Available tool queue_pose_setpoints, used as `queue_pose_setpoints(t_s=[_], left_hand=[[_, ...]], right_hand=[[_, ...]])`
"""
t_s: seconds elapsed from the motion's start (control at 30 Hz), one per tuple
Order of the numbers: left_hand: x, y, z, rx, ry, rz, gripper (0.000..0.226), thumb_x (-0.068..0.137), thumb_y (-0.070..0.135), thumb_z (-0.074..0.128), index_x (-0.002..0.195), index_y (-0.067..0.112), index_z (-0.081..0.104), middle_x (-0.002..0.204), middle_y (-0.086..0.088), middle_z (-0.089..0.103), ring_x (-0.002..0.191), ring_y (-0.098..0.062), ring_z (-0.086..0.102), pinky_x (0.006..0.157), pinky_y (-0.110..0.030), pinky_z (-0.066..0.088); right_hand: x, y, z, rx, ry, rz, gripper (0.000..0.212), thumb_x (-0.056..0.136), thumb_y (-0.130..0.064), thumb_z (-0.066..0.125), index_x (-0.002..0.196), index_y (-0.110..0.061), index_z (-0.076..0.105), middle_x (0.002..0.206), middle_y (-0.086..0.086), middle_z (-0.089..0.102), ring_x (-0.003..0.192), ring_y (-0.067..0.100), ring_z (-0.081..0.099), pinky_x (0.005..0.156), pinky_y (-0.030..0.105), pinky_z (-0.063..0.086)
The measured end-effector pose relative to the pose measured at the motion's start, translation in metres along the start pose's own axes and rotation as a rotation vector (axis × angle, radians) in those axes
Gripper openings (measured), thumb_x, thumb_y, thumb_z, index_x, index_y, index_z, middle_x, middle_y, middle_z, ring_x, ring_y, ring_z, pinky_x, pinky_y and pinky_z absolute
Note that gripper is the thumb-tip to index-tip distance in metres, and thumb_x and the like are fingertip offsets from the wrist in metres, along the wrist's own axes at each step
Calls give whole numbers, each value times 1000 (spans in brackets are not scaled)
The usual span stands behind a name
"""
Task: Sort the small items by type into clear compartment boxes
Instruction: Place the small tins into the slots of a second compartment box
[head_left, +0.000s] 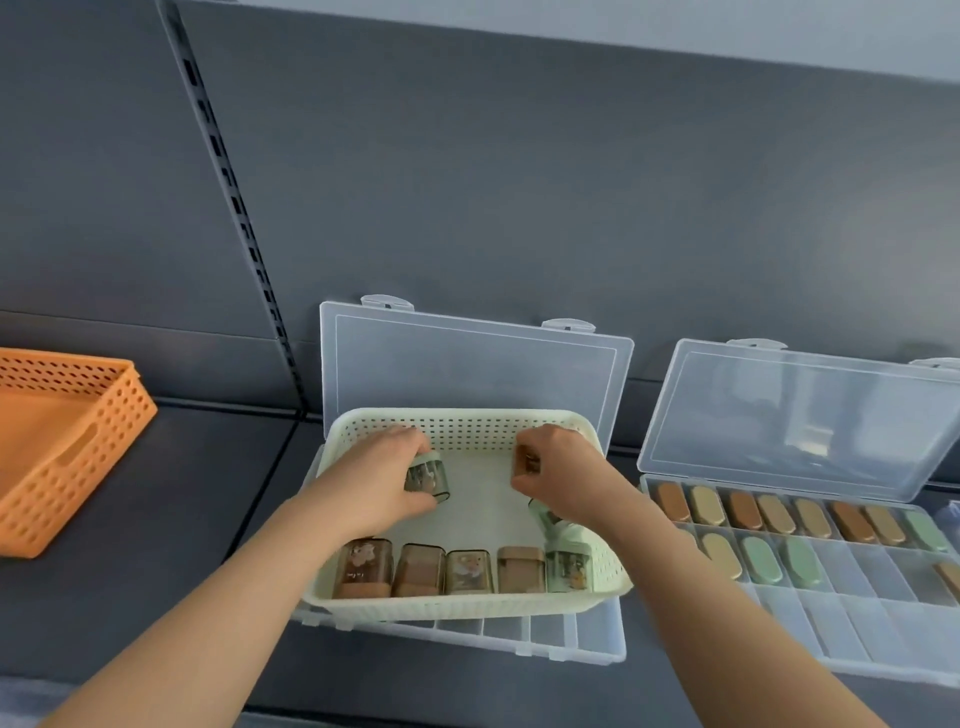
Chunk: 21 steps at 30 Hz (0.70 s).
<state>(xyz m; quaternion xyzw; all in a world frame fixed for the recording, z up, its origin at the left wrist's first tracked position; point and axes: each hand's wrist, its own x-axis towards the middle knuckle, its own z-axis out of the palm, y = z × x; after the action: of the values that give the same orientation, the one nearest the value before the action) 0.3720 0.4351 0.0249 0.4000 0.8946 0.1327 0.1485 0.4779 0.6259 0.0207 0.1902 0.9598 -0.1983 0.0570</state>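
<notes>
A pale green perforated basket (457, 415) rests on top of an open clear compartment box (597, 639). Inside the basket, my left hand (379, 478) grips a green-capped small case (427, 478). My right hand (556, 473) is closed on a small brown case (530, 460), mostly hidden by the fingers. Along the basket's near wall stand several small cases, brown (363, 569) and green (569, 569). Another green case (548, 517) lies under my right wrist.
A second open clear compartment box (883, 639) at the right holds several brown, tan and green oval items (774, 514) in its far compartments. An orange perforated basket (67, 457) sits at the left. All stand on a dark grey shelf with a slotted upright behind.
</notes>
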Motion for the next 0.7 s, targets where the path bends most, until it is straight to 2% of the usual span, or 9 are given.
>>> queue_pose_setpoints(t_s=[0.1, 0.2, 0.27, 0.37, 0.47, 0.53, 0.63, 0.7], left_hand=[[-15, -2, -7, -197, 49, -29, 48, 83, 40, 68, 121, 28, 42, 117, 14, 51, 102, -6, 51, 85, -24, 43], [-30, -3, -12, -309, 105, -31, 52, 83, 40, 69, 125, 31, 38, 115, 20, 44, 103, -2, 49, 78, -14, 39], [-39, -3, -14, -369, 134, -35, 57, 82, 40, 70, 127, 33, 37, 116, 21, 41, 103, -1, 46, 73, -10, 36], [-46, -3, -15, -502, 181, -42, 53, 79, 40, 73, 123, 39, 43, 121, 17, 44, 99, -3, 52, 78, -18, 43], [-46, 7, -14, -668, 215, -37, 34, 78, 41, 73, 106, 39, 52, 113, 15, 55, 82, -5, 59, 64, -17, 47], [-44, 21, -11, -772, 192, -20, 27, 82, 42, 67, 104, 36, 52, 108, 11, 60, 66, -9, 57, 56, -16, 46], [-39, 47, -4, -890, 148, -10, 28, 82, 47, 63, 105, 36, 52, 95, 9, 62, 62, -5, 57, 60, -23, 45], [-34, 66, 3, -932, 88, 3, 28, 85, 47, 63, 108, 37, 51, 81, 8, 61, 62, -2, 56, 68, -30, 45]], right_hand=[[4, 0, 4, -16, 17, 19, 11, 79, -17, 65, 88, -17, 59, 94, 0, 57, 78, 15, 52, 65, 19, 41], [3, -2, 10, 40, 29, 39, 38, 79, -24, 70, 116, -22, 60, 110, -1, 59, 88, 13, 53, 78, 22, 46], [0, -5, 12, 88, 11, 54, 47, 81, -24, 72, 123, -25, 53, 113, -2, 60, 90, 13, 53, 80, 23, 48], [-6, -10, 10, 117, 14, 23, 48, 83, -24, 70, 125, -29, 48, 115, -1, 61, 91, 14, 57, 79, 25, 52], [-19, -10, -1, 311, 80, -29, 47, 85, -24, 67, 127, -36, 49, 116, -4, 60, 95, 13, 61, 84, 27, 55], [-31, -6, -11, 482, 133, -59, 38, 87, -23, 65, 122, -36, 56, 113, -7, 63, 94, 12, 63, 85, 28, 56], [-53, 9, -28, 759, 194, -58, 27, 88, -16, 65, 112, -28, 63, 101, -9, 70, 92, 12, 67, 84, 29, 57], [-69, 26, -38, 902, 201, -30, 24, 89, -12, 63, 111, -23, 64, 100, -5, 71, 92, 12, 68, 83, 31, 57]])
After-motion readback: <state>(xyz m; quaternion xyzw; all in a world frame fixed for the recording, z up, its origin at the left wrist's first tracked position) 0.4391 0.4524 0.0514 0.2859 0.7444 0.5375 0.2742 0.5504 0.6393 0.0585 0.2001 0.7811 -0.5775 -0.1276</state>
